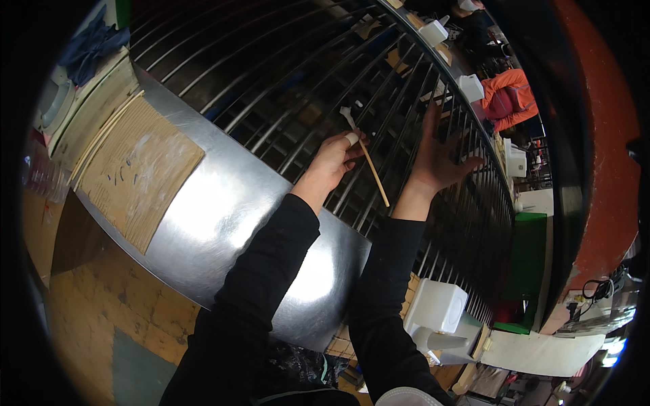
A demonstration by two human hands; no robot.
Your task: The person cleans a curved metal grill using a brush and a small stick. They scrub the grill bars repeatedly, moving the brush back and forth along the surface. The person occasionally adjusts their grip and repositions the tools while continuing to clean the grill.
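Note:
My left hand [333, 160] is closed around a thin wooden stick [374, 170]. The stick slants from a pale, frayed-looking tip above my fingers down to a bare end at the lower right. What that tip is made of, I cannot make out. Something pale is wrapped round or held at one finger. To the right, my right hand [441, 157] is held with its fingers spread, in shadow, over a rack of parallel metal bars [284, 125]. Both hands are above these bars; whether the right one touches them I cannot tell.
A shiny metal ledge [223, 196] runs along the near side of the bars. On its left lies corrugated cardboard [139, 169] with thin sticks [105, 135] alongside. White containers [437, 306] stand at the lower right. A person in orange [511, 98] is at the far right.

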